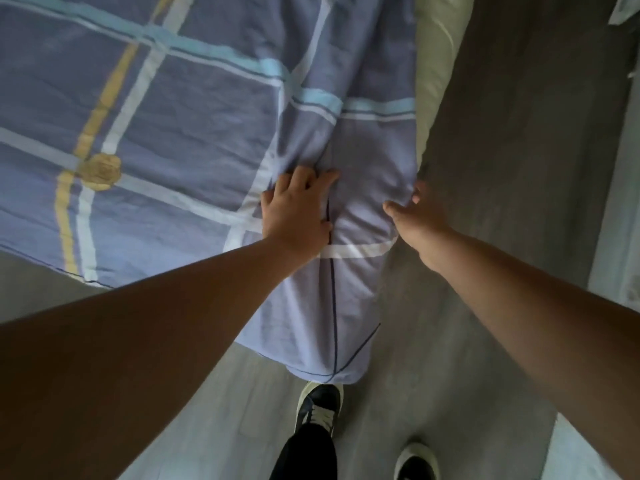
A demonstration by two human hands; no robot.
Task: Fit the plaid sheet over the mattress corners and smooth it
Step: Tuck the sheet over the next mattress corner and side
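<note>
The plaid sheet [194, 109], blue-grey with white, light blue and yellow stripes, covers the mattress top and hangs over its near corner down to the floor. My left hand [294, 209] lies on the corner with fingers bent into bunched cloth. My right hand [414, 211] grips the sheet's edge at the side of the corner, the fingertips hidden in the fold. The pale green mattress side [436, 64] shows bare beyond my right hand.
Grey wood floor [502, 168] runs along the bed's right side and under my feet [318, 407]. A pale wall or cabinet front [623, 220] stands at the far right. A round yellow emblem [102, 171] is printed on the sheet.
</note>
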